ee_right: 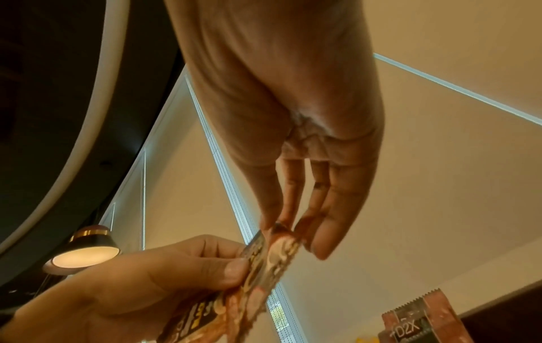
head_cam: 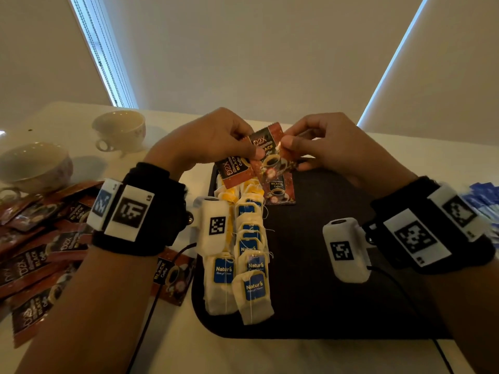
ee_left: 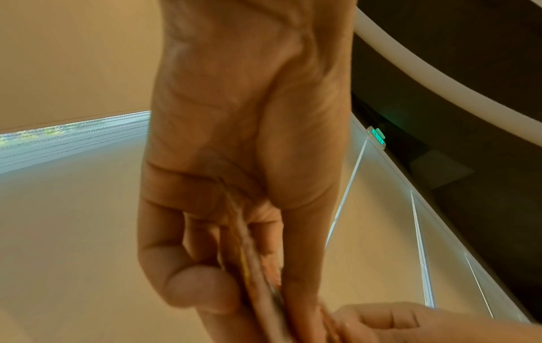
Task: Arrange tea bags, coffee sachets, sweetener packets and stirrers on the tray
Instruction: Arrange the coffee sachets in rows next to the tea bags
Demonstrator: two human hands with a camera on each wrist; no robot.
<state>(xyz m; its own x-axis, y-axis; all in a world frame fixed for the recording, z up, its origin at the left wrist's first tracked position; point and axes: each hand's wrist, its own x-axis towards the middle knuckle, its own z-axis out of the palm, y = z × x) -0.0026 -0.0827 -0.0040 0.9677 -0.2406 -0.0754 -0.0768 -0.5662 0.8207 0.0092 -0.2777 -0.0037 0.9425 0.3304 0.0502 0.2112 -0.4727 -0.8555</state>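
My left hand (head_cam: 232, 139) grips a small fan of brown coffee sachets (head_cam: 266, 148) above the far edge of the black tray (head_cam: 337, 306). My right hand (head_cam: 297, 143) pinches the right edge of the front sachet between thumb and fingers. In the right wrist view the right hand's fingertips (ee_right: 316, 243) meet the sachets (ee_right: 264, 262) held by the left hand (ee_right: 146, 278). Another coffee sachet (head_cam: 280, 191) lies flat on the tray just below. Several tea bags (head_cam: 251, 265) with blue tags lie in two overlapping columns along the tray's left side.
A loose pile of coffee sachets (head_cam: 40, 252) covers the table left of the tray. Two teacups (head_cam: 120, 130) (head_cam: 35, 163) stand at the far left. Blue sweetener packets (head_cam: 483, 201) lie at the right edge. A blind-covered window rises behind the table.
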